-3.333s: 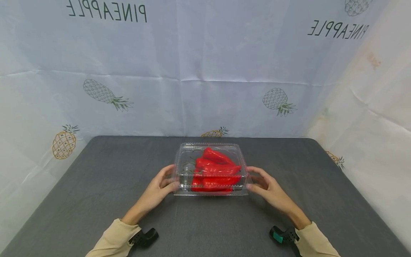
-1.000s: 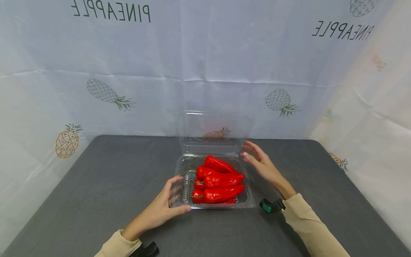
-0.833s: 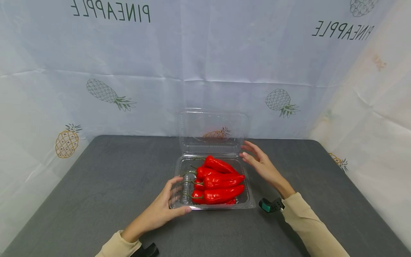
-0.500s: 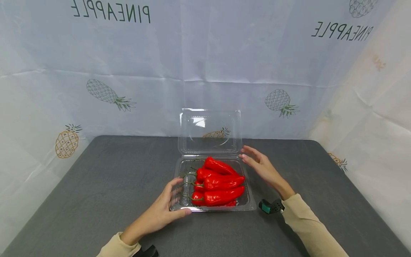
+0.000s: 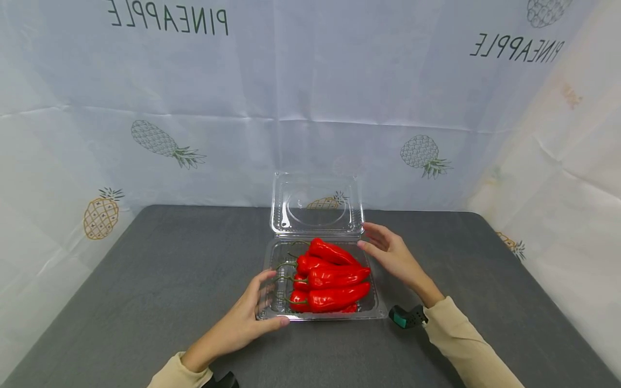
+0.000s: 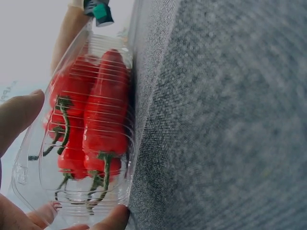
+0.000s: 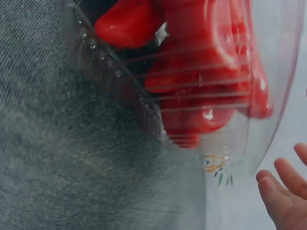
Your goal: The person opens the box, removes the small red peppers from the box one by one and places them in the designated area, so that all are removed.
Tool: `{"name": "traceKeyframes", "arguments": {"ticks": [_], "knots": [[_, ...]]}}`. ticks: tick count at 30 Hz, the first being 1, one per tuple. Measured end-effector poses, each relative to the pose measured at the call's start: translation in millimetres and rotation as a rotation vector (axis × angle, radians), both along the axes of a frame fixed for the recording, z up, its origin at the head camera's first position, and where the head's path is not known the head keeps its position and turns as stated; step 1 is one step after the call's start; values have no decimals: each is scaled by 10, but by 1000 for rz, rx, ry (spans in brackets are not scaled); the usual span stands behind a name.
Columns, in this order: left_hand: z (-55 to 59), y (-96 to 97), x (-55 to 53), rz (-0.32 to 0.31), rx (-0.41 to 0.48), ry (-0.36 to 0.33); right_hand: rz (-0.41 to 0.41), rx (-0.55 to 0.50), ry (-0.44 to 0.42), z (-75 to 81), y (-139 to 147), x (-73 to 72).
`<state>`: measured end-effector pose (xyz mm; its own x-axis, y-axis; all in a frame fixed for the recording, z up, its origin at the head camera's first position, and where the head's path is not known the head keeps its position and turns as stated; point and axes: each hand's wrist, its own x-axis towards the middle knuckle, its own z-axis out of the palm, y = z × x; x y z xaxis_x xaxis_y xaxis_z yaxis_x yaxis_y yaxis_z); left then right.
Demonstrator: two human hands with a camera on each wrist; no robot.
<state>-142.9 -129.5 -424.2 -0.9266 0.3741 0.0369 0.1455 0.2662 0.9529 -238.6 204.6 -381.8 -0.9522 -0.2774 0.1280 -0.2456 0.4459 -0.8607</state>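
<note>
A clear hinged plastic container (image 5: 375, 312) sits on the table, holding several long red peppers (image 5: 335, 276) with green stems. Its lid (image 5: 317, 230) is flipped up and leans back behind the base. My left hand (image 5: 242, 318) holds the base's left end, the thumb along the front rim and the fingers against the left wall. In the left wrist view, fingertips (image 6: 114, 219) press the ribbed wall below the pepper stems. My right hand (image 5: 395, 256) is by the hinge at the back right, fingers loosely bent, fingertips at the lid's lower right corner. Peppers show through the wall in the right wrist view.
The dark grey table (image 5: 194, 258) spreads around the container. Behind it hangs a white curtain (image 5: 233, 151) printed with pineapples. Each wrist wears a black camera mount; the right one (image 5: 407, 317) is just off the container's front right corner.
The lid, closed at first, has swung up and tipped further back. My right hand has gone from the container's right side to the hinge end; the left keeps hold of the left end.
</note>
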Motion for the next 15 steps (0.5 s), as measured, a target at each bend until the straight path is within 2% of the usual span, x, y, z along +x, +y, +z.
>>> {"name": "traceKeyframes", "arguments": {"ticks": [9, 15], "knots": [[2, 1, 6, 2, -13, 8, 135, 70, 116, 103, -109, 135], [-5, 0, 5, -1, -14, 15, 211, 117, 127, 143, -197, 222]]}}
